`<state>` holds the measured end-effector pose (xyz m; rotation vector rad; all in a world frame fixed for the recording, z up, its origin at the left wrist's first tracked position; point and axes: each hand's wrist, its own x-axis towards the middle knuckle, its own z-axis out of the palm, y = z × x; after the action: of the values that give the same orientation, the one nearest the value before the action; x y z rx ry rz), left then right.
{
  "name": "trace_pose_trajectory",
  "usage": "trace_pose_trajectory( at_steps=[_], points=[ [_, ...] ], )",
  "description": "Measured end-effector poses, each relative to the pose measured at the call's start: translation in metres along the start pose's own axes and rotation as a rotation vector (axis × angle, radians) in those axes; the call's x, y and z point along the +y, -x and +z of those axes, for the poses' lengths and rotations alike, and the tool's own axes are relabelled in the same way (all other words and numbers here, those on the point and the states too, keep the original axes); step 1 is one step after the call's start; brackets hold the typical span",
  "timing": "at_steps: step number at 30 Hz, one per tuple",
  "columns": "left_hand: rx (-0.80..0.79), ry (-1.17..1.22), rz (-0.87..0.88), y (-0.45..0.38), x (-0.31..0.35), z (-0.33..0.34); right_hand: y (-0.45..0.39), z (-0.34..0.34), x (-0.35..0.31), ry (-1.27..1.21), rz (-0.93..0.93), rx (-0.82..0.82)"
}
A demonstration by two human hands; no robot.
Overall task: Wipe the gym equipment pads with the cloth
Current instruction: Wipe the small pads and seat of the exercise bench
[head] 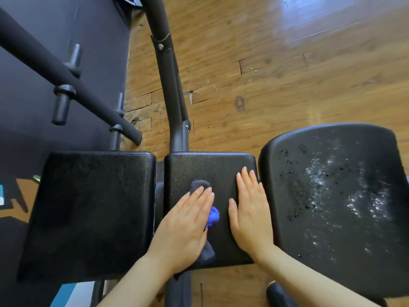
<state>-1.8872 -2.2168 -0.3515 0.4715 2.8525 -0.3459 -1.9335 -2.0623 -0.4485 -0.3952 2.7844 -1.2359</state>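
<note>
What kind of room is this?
Probably a gym: black padded exercise pads, a metal frame with pegs, and a wood floor.

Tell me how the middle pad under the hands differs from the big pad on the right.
The middle pad is smaller and squarish; the right pad is larger with rounded corners. The middle pad looks mostly free of droplets, while the right pad is speckled with droplets and whitish spray. The left hand presses a cloth on the middle pad and the right hand lies flat there; nothing touches the right pad. Both are black and leather-like.
</note>
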Motion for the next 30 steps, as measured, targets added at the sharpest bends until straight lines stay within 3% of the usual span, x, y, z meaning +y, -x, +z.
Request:
trace_pose_trajectory(
  at_steps=[3, 9, 15, 19, 21, 26, 30],
  points=[
    [0.004, -0.008, -0.019, -0.027, 0.000, -0.003, 0.000, 0.002, 0.002, 0.058, -0.002, -0.003],
    [-0.009, -0.072, 0.100, 0.038, -0.012, -0.012, 0.001, 0.003, -0.001, 0.093, 0.003, 0.010],
    [0.108, 0.055, -0.120, -0.023, -0.012, -0.004, 0.001, 0.006, 0.000, 0.090, -0.001, 0.033],
    [0.066, 0.125, 0.135, 0.015, 0.005, 0.004, 0.002, 0.008, 0.003, 0.072, 0.000, 0.041],
    [0.034, 0.080, 0.176, 0.014, -0.002, 0.002, 0.002, 0.007, 0.002, 0.075, -0.003, 0.045],
    [0.145, 0.093, -0.099, -0.030, -0.015, 0.002, 0.002, 0.007, 0.001, 0.068, -0.005, 0.056],
    [0.097, 0.173, 0.058, 0.015, 0.019, 0.006, 0.002, 0.007, 0.002, 0.064, -0.007, 0.049]
  ],
)
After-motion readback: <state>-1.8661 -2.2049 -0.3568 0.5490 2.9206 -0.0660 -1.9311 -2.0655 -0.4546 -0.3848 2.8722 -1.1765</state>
